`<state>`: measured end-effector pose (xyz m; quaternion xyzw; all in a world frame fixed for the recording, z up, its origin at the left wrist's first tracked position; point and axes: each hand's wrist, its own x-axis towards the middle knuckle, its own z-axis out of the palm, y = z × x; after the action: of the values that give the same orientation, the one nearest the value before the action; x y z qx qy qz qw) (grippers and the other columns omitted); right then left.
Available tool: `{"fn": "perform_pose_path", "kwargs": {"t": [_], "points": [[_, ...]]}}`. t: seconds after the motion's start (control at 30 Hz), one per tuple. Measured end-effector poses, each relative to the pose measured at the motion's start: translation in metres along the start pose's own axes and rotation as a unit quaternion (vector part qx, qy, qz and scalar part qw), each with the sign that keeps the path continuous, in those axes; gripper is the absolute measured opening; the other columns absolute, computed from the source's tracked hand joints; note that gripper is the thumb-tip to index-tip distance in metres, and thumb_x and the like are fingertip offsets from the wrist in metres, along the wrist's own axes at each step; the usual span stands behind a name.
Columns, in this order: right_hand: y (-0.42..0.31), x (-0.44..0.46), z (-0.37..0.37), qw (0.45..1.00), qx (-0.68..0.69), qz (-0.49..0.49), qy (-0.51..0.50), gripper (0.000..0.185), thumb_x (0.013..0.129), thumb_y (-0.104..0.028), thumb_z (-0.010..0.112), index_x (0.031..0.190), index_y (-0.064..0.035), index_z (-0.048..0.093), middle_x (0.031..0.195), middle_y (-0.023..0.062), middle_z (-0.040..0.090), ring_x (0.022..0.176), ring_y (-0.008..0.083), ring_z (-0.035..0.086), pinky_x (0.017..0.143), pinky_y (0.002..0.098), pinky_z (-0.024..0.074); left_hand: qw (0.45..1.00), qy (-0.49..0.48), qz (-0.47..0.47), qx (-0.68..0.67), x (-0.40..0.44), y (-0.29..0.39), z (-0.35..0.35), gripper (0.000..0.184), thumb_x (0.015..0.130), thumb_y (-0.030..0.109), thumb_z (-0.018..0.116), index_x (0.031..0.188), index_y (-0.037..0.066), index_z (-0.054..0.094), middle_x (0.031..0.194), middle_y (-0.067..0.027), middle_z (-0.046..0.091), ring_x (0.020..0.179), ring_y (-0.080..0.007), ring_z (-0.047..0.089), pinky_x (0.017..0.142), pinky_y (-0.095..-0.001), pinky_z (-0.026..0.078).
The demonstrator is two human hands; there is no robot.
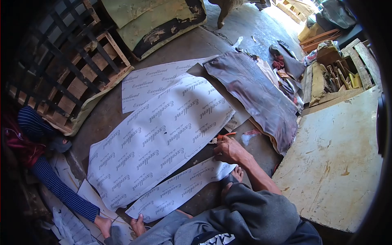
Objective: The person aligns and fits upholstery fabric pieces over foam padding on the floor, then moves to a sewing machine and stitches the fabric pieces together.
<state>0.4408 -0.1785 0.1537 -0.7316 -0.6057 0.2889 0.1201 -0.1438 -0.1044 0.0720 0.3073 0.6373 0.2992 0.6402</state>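
Note:
A narrow strip of white sheet material [179, 190], printed "Excellent", stretches across in front of my legs. My left hand [139, 225] pinches its lower left end, thumb on top. Toward its right end, my right hand [232, 150] has its fingers curled at the strip's upper edge. Just beyond those knuckles shows an orange-handled tool [227, 134], partly hidden; its kind is unclear. Past the strip lies a large piece of the same printed sheet [159, 134], with a small dark spot near its middle. Another printed sheet [141, 87] lies partly beneath it.
Purplish-grey worn material [257, 94] lies beyond my right hand. A pale, scuffed board [335, 159] is at right, below a box of wood scraps [337, 75]. A strapped wooden frame [81, 69] stands at left, near another person's striped trouser leg [61, 188].

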Motion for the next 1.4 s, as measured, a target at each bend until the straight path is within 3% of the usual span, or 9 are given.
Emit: {"fn": "perform_pose_path", "kwargs": {"t": [0.27, 0.37, 0.47, 0.53, 0.6, 0.67, 0.83, 1.2, 1.4], "points": [[-0.062, 0.021, -0.054, 0.845, 0.157, -0.013, -0.51, 0.061, 0.094, -0.041, 0.067, 0.141, -0.0046, 0.053, 0.135, 0.0203, 0.059, 0.121, 0.0382, 0.06, 0.101, 0.0407, 0.0483, 0.941, -0.164, 0.218, 0.199, -0.022, 0.105, 0.075, 0.021, 0.082, 0.0, 0.057, 0.099, -0.004, 0.069, 0.097, -0.012, 0.069, 0.095, -0.0208, 0.065, 0.087, -0.0356, 0.051], [-0.094, 0.032, -0.01, 0.936, 0.199, -0.29, 0.012, 0.062, 0.088, -0.047, 0.075, 0.138, -0.0132, 0.059, 0.087, 0.0193, 0.073, 0.089, 0.0314, 0.072, 0.081, 0.0471, 0.0538, 0.849, -0.222, 0.32, 0.358, -0.029, 0.172, 0.163, 0.012, 0.068, -0.002, 0.056, 0.075, -0.004, 0.065, 0.086, -0.0104, 0.067, 0.086, -0.0225, 0.065, 0.08, -0.0331, 0.05], [-0.149, 0.047, -0.01, 0.873, 0.281, -0.393, 0.066, 0.048, 0.09, -0.031, 0.074, 0.128, -0.0082, 0.058, 0.077, 0.0202, 0.068, 0.077, 0.0382, 0.07, 0.071, 0.0507, 0.0537, 0.724, -0.344, 0.437, 0.408, -0.031, 0.198, 0.238, 0.021, 0.069, -0.004, 0.057, 0.087, -0.005, 0.069, 0.091, -0.0139, 0.066, 0.086, -0.0331, 0.063, 0.083, -0.04, 0.051], [-0.14, 0.045, -0.026, 0.921, 0.332, -0.168, -0.117, 0.04, 0.093, -0.021, 0.069, 0.128, -0.0074, 0.056, 0.084, 0.0227, 0.07, 0.076, 0.0407, 0.07, 0.071, 0.0467, 0.056, 0.785, -0.315, 0.381, 0.374, -0.029, 0.191, 0.264, 0.029, 0.077, 0.0, 0.061, 0.106, -0.002, 0.068, 0.107, -0.017, 0.066, 0.1, -0.0352, 0.063, 0.092, -0.0426, 0.05], [-0.109, 0.041, -0.025, 0.954, 0.271, -0.123, 0.023, 0.031, 0.09, -0.015, 0.065, 0.12, -0.007, 0.061, 0.086, 0.0217, 0.072, 0.079, 0.0417, 0.071, 0.069, 0.0491, 0.0547, 0.794, -0.194, 0.455, 0.353, -0.013, 0.165, 0.275, 0.046, 0.084, 0.005, 0.066, 0.129, 0.0, 0.058, 0.126, -0.0213, 0.059, 0.117, -0.0388, 0.057, 0.104, -0.0447, 0.045], [-0.08, 0.024, -0.043, 0.954, 0.291, -0.034, 0.059, 0.027, 0.09, -0.02, 0.067, 0.115, -0.008, 0.064, 0.089, 0.0203, 0.072, 0.081, 0.0366, 0.072, 0.074, 0.045, 0.0546, 0.592, -0.144, 0.553, 0.568, 0.011, 0.132, 0.266, 0.086, 0.076, 0.017, 0.082, 0.151, 0.007, 0.04, 0.153, -0.0258, 0.037, 0.141, -0.0483, 0.035, 0.117, -0.0615, 0.026], [-0.047, -0.023, -0.068, 0.97, 0.243, 0.009, -0.004, 0.035, 0.088, -0.017, 0.067, 0.122, -0.0067, 0.065, 0.114, 0.0189, 0.071, 0.106, 0.0367, 0.068, 0.092, 0.0429, 0.0532, 0.431, -0.068, 0.59, 0.68, 0.073, 0.074, 0.257, 0.115, 0.065, 0.033, 0.091, 0.159, 0.025, 0.025, 0.164, -0.0227, 0.021, 0.151, -0.0505, 0.021, 0.116, -0.074, 0.019], [-0.051, -0.018, -0.061, 0.945, 0.315, -0.059, -0.065, 0.026, 0.1, -0.025, 0.063, 0.121, -0.0115, 0.07, 0.109, 0.0128, 0.074, 0.104, 0.0306, 0.07, 0.089, 0.0425, 0.0529, 0.441, -0.074, 0.593, 0.67, 0.07, 0.131, 0.267, 0.085, 0.078, -0.004, 0.064, 0.155, 0.021, 0.041, 0.158, -0.0235, 0.039, 0.143, -0.0498, 0.039, 0.114, -0.0646, 0.032], [-0.062, -0.006, -0.064, 0.935, 0.326, 0.022, -0.139, 0.05, 0.092, -0.044, 0.074, 0.125, -0.0072, 0.068, 0.118, 0.0144, 0.071, 0.113, 0.0295, 0.067, 0.096, 0.0418, 0.0518, 0.573, -0.296, 0.461, 0.609, 0.046, 0.26, 0.291, 0.094, 0.067, -0.013, 0.052, 0.156, 0.012, 0.038, 0.15, -0.0279, 0.047, 0.132, -0.0483, 0.05, 0.11, -0.0485, 0.044]]}}
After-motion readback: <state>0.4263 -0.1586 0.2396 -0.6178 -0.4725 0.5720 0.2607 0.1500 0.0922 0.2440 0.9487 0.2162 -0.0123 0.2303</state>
